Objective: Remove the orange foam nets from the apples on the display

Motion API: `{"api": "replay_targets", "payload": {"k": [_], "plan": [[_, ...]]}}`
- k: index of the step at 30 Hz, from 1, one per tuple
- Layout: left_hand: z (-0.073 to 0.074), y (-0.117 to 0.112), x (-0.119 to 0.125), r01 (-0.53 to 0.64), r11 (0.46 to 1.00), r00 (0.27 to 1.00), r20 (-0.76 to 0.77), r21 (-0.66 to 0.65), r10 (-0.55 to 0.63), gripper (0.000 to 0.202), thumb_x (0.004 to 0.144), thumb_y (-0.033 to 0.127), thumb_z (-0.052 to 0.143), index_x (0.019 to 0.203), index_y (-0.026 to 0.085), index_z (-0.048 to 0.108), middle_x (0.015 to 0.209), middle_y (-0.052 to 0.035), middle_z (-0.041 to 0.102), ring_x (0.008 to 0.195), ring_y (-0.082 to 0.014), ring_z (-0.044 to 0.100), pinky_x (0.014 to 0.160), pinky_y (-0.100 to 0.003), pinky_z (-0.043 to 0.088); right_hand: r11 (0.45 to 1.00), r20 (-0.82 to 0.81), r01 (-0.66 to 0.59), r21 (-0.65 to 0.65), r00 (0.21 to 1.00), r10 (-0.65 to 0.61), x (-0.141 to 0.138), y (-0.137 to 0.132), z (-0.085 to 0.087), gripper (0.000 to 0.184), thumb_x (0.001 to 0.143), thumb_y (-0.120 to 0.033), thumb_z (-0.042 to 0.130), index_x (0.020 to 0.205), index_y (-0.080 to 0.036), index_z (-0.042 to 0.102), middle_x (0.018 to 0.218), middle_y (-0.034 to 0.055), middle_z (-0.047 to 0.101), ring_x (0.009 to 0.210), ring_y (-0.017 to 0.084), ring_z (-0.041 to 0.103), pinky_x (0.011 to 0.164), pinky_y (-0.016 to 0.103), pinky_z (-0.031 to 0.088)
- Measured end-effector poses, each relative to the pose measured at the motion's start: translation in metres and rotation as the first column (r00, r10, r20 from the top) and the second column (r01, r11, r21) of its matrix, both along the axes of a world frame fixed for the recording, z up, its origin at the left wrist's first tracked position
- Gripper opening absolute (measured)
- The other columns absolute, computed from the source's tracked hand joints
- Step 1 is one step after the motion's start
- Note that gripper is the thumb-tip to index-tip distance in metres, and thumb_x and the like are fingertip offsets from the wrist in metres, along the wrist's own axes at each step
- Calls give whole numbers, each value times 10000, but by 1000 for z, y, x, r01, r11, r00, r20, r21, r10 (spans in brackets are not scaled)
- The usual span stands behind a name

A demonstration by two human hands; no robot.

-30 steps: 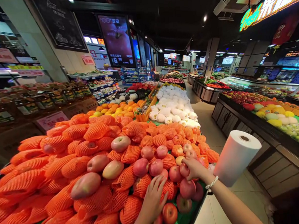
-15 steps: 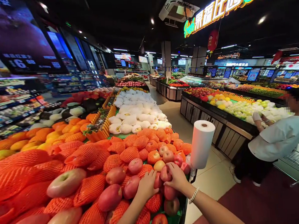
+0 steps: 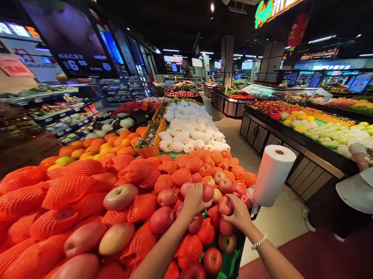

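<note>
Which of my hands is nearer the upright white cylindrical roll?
Right. Your right hand grips a round red apple just left of the upright white cylindrical roll; your left hand is farther left, at a second red apple.

The left hand [image 3: 195, 200] covers the left side of one apple [image 3: 208, 192]; the right hand [image 3: 239, 213] covers the right side of a second apple [image 3: 225, 205]. Both forearms [image 3: 162, 251] run off the bottom edge. The right edge cuts off another person [image 3: 366, 192]; the top edge crops the neon sign [image 3: 291, 0]. Fine print on the display screen [image 3: 65, 35] is illegible. Far-left goods [image 3: 10, 123] are blurred.
</note>
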State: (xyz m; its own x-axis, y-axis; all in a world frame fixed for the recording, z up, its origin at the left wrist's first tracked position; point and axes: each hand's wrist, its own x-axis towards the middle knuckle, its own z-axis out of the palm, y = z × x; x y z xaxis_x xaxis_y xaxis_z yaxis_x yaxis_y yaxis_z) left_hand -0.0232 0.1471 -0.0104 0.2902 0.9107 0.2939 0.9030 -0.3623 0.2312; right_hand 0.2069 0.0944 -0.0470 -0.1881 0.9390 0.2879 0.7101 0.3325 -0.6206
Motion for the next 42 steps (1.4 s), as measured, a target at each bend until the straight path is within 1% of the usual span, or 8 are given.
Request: {"api": "replay_targets", "payload": {"k": [4, 8, 15, 19, 23, 28, 33, 42], "plan": [[19, 44, -4, -46, 998, 995, -87, -34, 43, 642, 825, 425, 779, 1313, 104, 513, 1295, -222, 605, 1200, -388, 545, 1036, -485, 441, 992, 101, -107, -60, 989, 112, -14, 18, 9, 681, 658, -107, 731, 1315, -237, 610, 1346, 83, 682, 1186, 284, 658, 1030, 411, 515], [10, 66, 8, 44, 991, 981, -183, -130, -67, 686, 682, 313, 914, 1250, 165, 559, 1261, -174, 643, 1170, -371, 572, 1025, -470, 444, 979, 192, -169, -114, 963, 188, -26, 31, 10, 717, 623, -84, 776, 1313, -225, 643, 1303, 82, 702, 1089, 289, 690, 919, 388, 536], [-8, 70, 11, 149, 965, 960, -201, -216, -193, 762, 705, 226, 869, 1368, 180, 497, 1344, -179, 606, 1193, -345, 599, 1023, -425, 473, 959, 233, -233, -161, 935, 267, -39, 19, -7, 826, 704, -141, 837, 1480, -243, 573, 1448, 102, 639, 1084, 274, 721, 925, 359, 561], [-6, 65, 5, 165, 964, 966, -164, -207, -201, 773, 762, 212, 806, 1446, 190, 445, 1416, -187, 572, 1285, -346, 566, 1084, -437, 451, 974, 255, -187, -127, 943, 214, -49, 5, -12, 770, 779, -125, 778, 1503, -233, 541, 1516, 119, 582, 1297, 305, 616, 1083, 412, 505], [-4, 50, 2, 134, 976, 978, -134, -174, -158, 788, 822, 119, 678, 1546, 171, 371, 1570, -215, 451, 1417, -357, 470, 1153, -481, 411, 991, 307, -97, -96, 944, 122, -54, 0, -16, 671, 820, -187, 769, 1460, -199, 565, 1369, 151, 644, 1213, 347, 609, 1047, 483, 510], [2, 12, -3, 66, 991, 993, -91, -117, -77, 692, 889, 46, 499, 1566, 125, 384, 1612, -227, 407, 1481, -352, 401, 1231, -536, 337, 998, 376, -8, -69, 926, 33, -64, -3, -28, 629, 843, -235, 771, 1434, -175, 563, 1293, 189, 669, 1104, 353, 636, 955, 480, 525], [3, -63, -29, -24, 1000, 996, 86, -3, 25, 599, 963, 171, 541, 1552, 179, 436, 1620, -169, 427, 1491, -336, 401, 1237, -546, 368, 999, 453, 34, -10, 891, -26, -77, -12, -42, 528, 927, -252, 679, 1429, -138, 562, 1355, 274, 647, 1185, 409, 621, 968, 559, 493], [-84, -231, -9, -214, 964, 957, 166, -159, 240, 350, 1003, 194, 544, 1328, 241, 664, 1402, -84, 670, 1272, -271, 638, 1077, -459, 569, 998, 527, -44, 44, 850, 14, -76, -7, -34, 403, 1002, -358, 600, 1267, -59, 648, 1144, 318, 717, 1069, 412, 676, 926, 535, 465]]}}
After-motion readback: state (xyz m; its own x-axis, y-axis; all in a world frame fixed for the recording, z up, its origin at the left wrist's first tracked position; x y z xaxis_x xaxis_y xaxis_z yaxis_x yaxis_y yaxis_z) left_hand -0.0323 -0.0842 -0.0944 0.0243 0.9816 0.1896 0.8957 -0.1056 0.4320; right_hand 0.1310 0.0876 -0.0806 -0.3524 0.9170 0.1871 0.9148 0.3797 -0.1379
